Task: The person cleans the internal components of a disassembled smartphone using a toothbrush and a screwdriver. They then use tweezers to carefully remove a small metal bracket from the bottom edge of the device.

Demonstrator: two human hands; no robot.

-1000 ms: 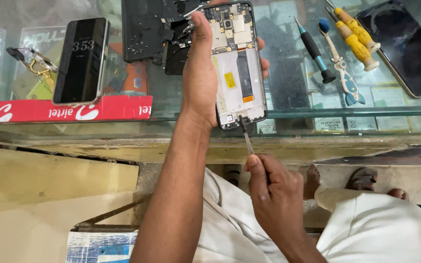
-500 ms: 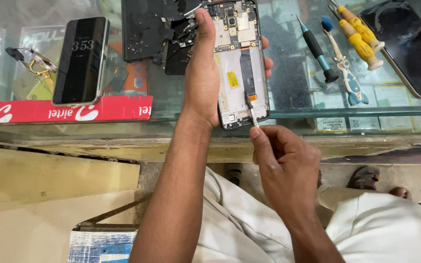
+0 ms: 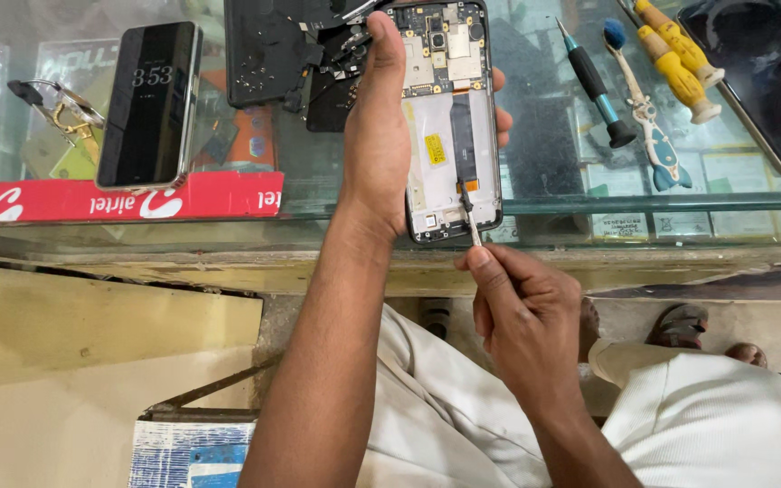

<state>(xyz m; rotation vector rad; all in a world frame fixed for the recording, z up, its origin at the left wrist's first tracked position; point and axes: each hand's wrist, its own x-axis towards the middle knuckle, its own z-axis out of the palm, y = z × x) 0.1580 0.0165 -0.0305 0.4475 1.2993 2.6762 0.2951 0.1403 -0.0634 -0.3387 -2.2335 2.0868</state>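
My left hand (image 3: 381, 136) grips an opened phone (image 3: 445, 117) with its back cover off, circuit board and white frame showing, flat on the glass counter (image 3: 571, 203). The thumb lies along the phone's left side and fingertips show at its right edge. My right hand (image 3: 522, 312) pinches a thin metal tool (image 3: 469, 217), its tip touching the lower part of the phone beside a dark flex strip.
A black phone (image 3: 151, 104) with a lit screen lies at the left above a red strip (image 3: 119, 199). Dark phone parts (image 3: 273, 54) sit behind. Screwdrivers (image 3: 594, 86), a toothbrush (image 3: 644, 117), yellow-handled tools (image 3: 675, 59) and a dark tablet (image 3: 770, 77) lie right.
My right hand has risen from below the counter edge up to the phone, bringing the thin tool's tip onto the phone's lower part. The left hand keeps its hold.
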